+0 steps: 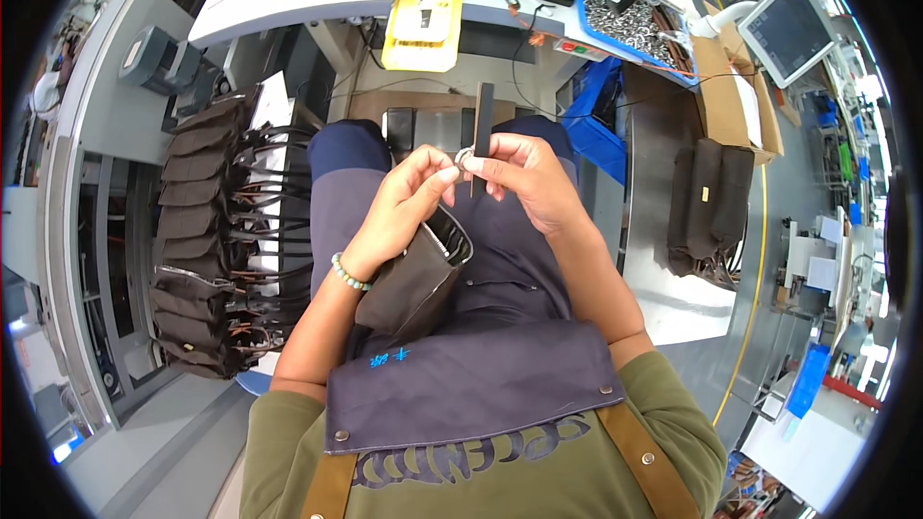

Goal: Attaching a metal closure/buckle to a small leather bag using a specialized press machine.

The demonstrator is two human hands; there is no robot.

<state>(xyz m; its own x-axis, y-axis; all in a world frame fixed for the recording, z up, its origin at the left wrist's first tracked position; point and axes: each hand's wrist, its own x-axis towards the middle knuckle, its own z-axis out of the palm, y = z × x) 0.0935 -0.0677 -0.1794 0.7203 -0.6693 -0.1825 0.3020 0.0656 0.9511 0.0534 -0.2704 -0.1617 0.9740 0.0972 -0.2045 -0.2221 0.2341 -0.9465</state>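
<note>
My left hand (409, 207) and my right hand (524, 178) meet over my lap, fingertips pinching a small metal ring (464, 159). A narrow dark strap (483, 125) stands upright from the ring, held by my right fingers. A dark brown bag (418, 279) with an open zipper hangs below my left hand, resting on my blue apron (481, 365). A bead bracelet (348, 272) circles my left wrist.
A rack of several finished dark bags (202, 231) stands at my left. More dark bags (710, 202) lean by a cardboard box at the right. A sewing machine with a yellow plate (423, 19) is ahead, beside a blue tray of metal parts (630, 24). A screen (788, 29) sits far right.
</note>
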